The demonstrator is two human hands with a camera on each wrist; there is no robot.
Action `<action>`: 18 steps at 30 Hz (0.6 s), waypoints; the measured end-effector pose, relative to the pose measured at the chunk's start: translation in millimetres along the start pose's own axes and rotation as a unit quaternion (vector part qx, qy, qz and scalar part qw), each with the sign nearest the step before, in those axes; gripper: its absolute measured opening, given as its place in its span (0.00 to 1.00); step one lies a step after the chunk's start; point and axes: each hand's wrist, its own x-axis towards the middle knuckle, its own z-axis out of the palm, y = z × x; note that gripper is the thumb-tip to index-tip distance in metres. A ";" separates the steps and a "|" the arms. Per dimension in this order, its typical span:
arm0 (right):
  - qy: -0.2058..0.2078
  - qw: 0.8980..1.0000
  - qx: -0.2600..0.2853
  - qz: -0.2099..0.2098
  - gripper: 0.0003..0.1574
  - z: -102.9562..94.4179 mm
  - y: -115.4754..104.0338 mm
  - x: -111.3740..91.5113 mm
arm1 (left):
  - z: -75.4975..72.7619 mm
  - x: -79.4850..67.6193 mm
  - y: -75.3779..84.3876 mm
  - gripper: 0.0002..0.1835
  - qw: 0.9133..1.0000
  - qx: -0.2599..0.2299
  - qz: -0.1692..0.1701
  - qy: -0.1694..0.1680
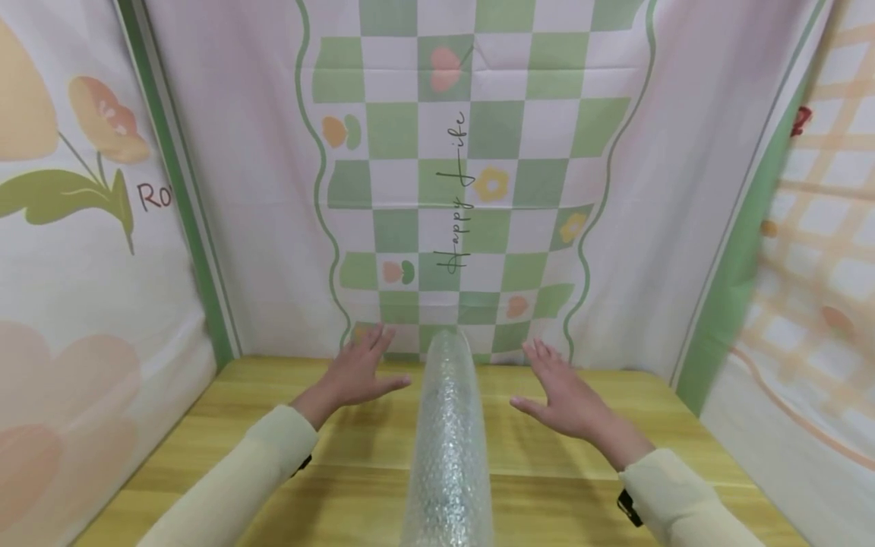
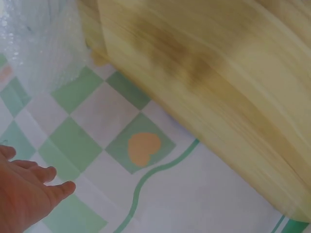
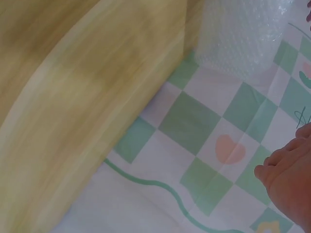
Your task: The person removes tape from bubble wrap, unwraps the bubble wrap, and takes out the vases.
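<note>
A long roll of clear bubble wrap [image 1: 449,448] lies lengthwise along the middle of the table, its far end at the back edge. My left hand [image 1: 358,368] hovers to the left of the roll, fingers extended and thumb pointing towards it, apart from it. On the other side, my right hand [image 1: 563,395] is held in much the same way, also without touching the roll. Part of the roll [image 2: 41,43] appears at upper left in the left wrist view, with the left hand [image 2: 29,194] below. In the right wrist view the roll [image 3: 243,36] is at the top and the right hand [image 3: 289,182] at lower right.
The wooden table [image 1: 369,448] has its back edge against a hanging cloth [image 1: 273,228] with green checks and the words "Happy Life". Printed cloths hang on the left [image 1: 61,304] and right [image 1: 820,304] sides, close to the table's edges.
</note>
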 end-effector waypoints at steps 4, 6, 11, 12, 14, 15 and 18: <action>0.000 1.000 0.014 0.003 0.60 6.2 -1.6 -2.9 | 3.5 -6.3 2.0 0.54 1.000 -0.017 0.002 0.000; 0.003 1.000 0.024 0.005 0.60 8.9 -3.2 -5.2 | 6.6 -9.4 3.4 0.54 1.000 -0.025 -0.003 0.001; 0.014 0.999 0.038 0.001 0.60 15.0 -7.6 -11.8 | 16.8 -15.3 8.1 0.54 0.999 -0.046 -0.012 0.002; 0.015 0.999 0.040 0.000 0.60 16.1 -8.4 -13.2 | 18.7 -16.3 9.3 0.53 0.999 -0.051 -0.011 0.002; 0.019 0.999 0.042 -0.004 0.60 18.2 -10.7 -15.9 | 22.4 -18.4 12.0 0.53 0.998 -0.063 -0.012 0.002; 0.019 0.999 0.041 -0.003 0.60 19.5 -11.7 -17.1 | 24.2 -19.3 13.1 0.53 0.998 -0.067 -0.013 0.001; 0.023 0.999 0.039 -0.004 0.60 22.8 -15.3 -20.9 | 28.9 -22.8 16.4 0.53 0.996 -0.092 -0.019 -0.005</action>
